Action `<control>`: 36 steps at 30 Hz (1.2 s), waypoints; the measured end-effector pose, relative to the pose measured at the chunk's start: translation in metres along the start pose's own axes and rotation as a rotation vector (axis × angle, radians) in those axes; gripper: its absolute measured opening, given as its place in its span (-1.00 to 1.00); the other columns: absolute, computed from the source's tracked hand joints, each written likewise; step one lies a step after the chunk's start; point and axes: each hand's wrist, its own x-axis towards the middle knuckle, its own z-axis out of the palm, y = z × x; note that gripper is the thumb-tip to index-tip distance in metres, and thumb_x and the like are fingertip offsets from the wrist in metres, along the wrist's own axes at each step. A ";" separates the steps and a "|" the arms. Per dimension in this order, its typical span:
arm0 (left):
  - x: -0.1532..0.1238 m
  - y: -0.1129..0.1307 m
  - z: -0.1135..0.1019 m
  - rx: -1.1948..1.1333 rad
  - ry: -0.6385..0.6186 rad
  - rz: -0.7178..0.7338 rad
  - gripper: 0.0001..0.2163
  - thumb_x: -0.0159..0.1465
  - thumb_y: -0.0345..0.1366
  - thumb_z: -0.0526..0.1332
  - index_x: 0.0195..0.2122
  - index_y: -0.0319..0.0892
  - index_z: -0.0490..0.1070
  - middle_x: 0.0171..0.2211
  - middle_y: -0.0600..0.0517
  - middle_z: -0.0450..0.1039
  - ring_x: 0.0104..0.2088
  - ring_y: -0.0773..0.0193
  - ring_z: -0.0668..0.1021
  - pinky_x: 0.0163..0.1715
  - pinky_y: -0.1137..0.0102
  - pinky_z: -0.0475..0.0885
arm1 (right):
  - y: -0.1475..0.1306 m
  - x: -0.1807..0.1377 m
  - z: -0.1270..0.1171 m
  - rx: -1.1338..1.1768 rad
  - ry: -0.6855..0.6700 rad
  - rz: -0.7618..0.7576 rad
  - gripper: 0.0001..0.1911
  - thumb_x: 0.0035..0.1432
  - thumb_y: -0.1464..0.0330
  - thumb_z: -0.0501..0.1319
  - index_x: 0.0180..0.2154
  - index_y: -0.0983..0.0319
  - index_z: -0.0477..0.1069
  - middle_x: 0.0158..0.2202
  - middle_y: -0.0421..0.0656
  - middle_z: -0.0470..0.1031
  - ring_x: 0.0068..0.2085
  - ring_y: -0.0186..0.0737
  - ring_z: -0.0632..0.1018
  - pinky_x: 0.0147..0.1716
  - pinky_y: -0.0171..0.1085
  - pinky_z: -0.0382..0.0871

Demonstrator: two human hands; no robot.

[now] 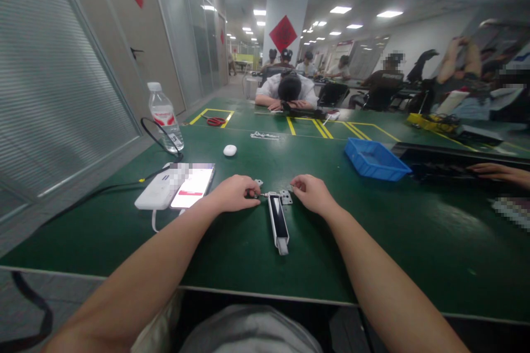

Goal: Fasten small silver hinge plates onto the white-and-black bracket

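A long metal piece with a black middle strip (277,222) lies lengthwise on the green table (372,242) in front of me. At its far end sits a small metal hinge plate (285,197). My left hand (234,193) is closed in a pinch on a small metal part at the left of that end. My right hand (311,193) is closed too, its fingertips pinching the hinge plate from the right. Another small metal bit (259,182) lies just beyond my left fingers.
A phone (194,186) on a white power bank (156,193) with a black cable lies left, a water bottle (165,117) and white pebble-like object (229,150) beyond. A blue tray (375,159) sits right. Another person's hand (501,172) rests far right; people sit farther back.
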 end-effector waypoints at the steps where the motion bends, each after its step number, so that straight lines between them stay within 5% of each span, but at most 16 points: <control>1: 0.000 -0.001 0.000 -0.003 0.002 -0.007 -0.81 0.13 -0.22 0.23 -0.27 -0.18 0.50 -0.38 0.04 0.46 -0.38 0.30 0.48 -0.39 0.48 0.30 | 0.000 0.000 0.000 0.006 -0.002 0.001 -0.85 0.06 0.50 0.17 -0.31 0.27 0.49 -0.40 -0.17 0.47 -0.40 -0.35 0.43 -0.35 -0.37 0.28; 8: 0.000 -0.004 -0.001 -0.015 0.014 -0.041 -0.80 0.14 -0.20 0.22 -0.26 -0.17 0.50 -0.37 0.04 0.46 -0.40 0.30 0.48 -0.38 0.45 0.32 | -0.001 0.000 -0.002 -0.010 -0.039 0.055 -0.86 0.04 0.50 0.17 -0.36 0.26 0.50 -0.40 -0.16 0.50 -0.39 -0.31 0.44 -0.35 -0.35 0.27; 17: -0.001 -0.006 0.004 -0.062 0.106 0.009 -0.66 0.06 -0.44 0.18 -0.11 -0.13 0.46 -0.03 -0.06 0.36 0.00 0.11 0.41 0.05 0.23 0.31 | 0.001 -0.001 -0.001 -0.013 -0.057 0.055 -0.85 0.03 0.50 0.18 -0.35 0.25 0.51 -0.38 -0.16 0.50 -0.37 -0.32 0.44 -0.36 -0.36 0.24; 31: -0.001 -0.008 0.006 0.025 0.078 -0.028 -0.63 0.12 -0.42 0.14 -0.02 -0.09 0.41 0.01 -0.03 0.37 0.03 0.11 0.41 0.04 0.22 0.30 | 0.002 -0.002 -0.001 -0.021 -0.070 0.043 -0.82 0.04 0.44 0.18 -0.30 0.24 0.53 -0.37 -0.15 0.47 -0.36 -0.31 0.42 -0.34 -0.36 0.23; 36: -0.002 -0.003 0.004 0.000 0.073 -0.025 -0.77 0.12 -0.36 0.19 -0.18 -0.10 0.48 -0.06 -0.04 0.38 -0.01 0.09 0.41 0.02 0.20 0.29 | 0.003 -0.001 0.002 -0.017 -0.060 0.041 -0.82 0.04 0.44 0.18 -0.30 0.23 0.54 -0.36 -0.15 0.46 -0.36 -0.31 0.41 -0.33 -0.36 0.24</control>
